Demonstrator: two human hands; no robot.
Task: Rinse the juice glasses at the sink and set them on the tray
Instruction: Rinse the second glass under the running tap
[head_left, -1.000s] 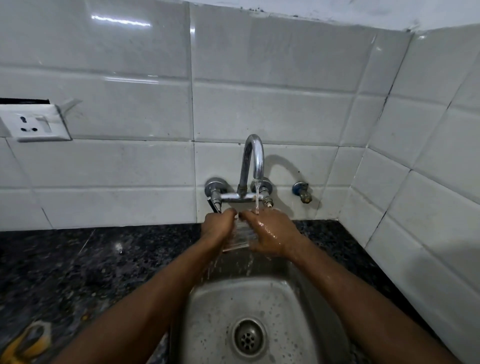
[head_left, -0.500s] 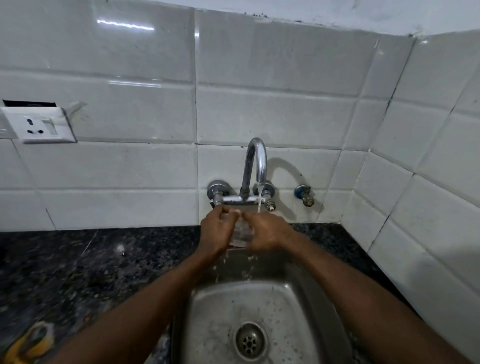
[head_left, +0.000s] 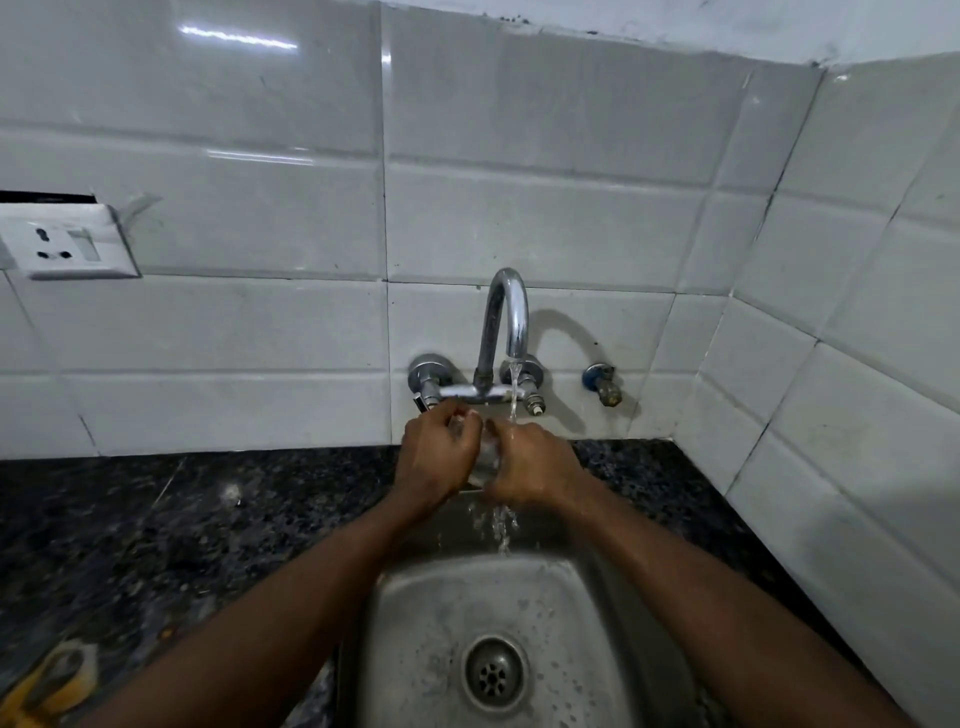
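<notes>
Nearest item: steel sink (head_left: 410, 634), wet, with droplets across the basin and a round drain (head_left: 493, 670) at its centre. At the lower left edge a yellow object (head_left: 49, 680) lies on the dark speckled worktop (head_left: 156, 530); what it is cannot be determined.

Both bare forearms reach forward over the sink. The left grip (head_left: 436, 460) and right grip (head_left: 532, 467) meet above the basin's far edge, fingers curled round a clear juice glass (head_left: 485, 452) held between them. Only a narrow strip of the glass shows, so its tilt cannot be told.

Water (head_left: 513, 395) falls from the curved chrome tap (head_left: 506, 322) onto the right grip just beside the glass, then spills into the sink below. The tap is wall-mounted with a valve at each side. A small separate stopcock (head_left: 602, 384) sits to its right. The wall is faced in white tiles (head_left: 519, 218). A white socket plate (head_left: 67, 241) is fixed at far left.
</notes>
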